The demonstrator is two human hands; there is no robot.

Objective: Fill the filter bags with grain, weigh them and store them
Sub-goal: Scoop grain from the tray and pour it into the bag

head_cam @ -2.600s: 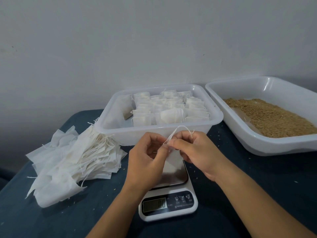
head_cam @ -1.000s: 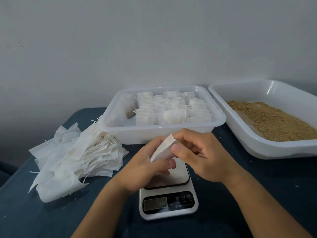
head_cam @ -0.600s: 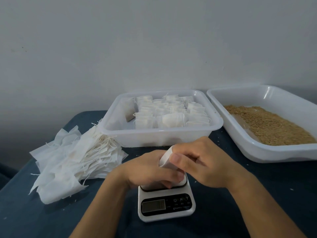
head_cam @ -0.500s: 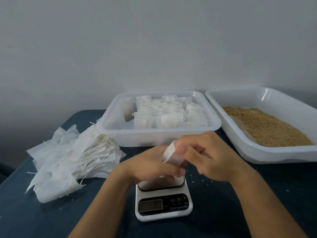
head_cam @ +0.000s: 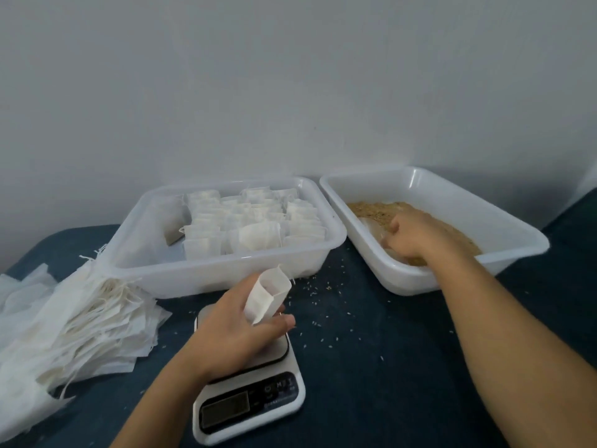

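The left hand [head_cam: 235,331] grips an open filter bag [head_cam: 268,295] upright at lower centre, mouth tilted up-right. The right hand [head_cam: 410,237], curled in the grain [head_cam: 371,210], lies right of and above that mouth; whether it holds grain is unclear.

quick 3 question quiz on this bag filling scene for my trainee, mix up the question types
1. True or false: the left hand holds an opened filter bag above the scale.
2. Where is the right hand? A) on the pile of empty bags B) in the grain tray C) on the scale buttons
3. Fill in: the filled bags stand in the ____ tray, left of the grain.

Key: 1 true; 2 B; 3 clear
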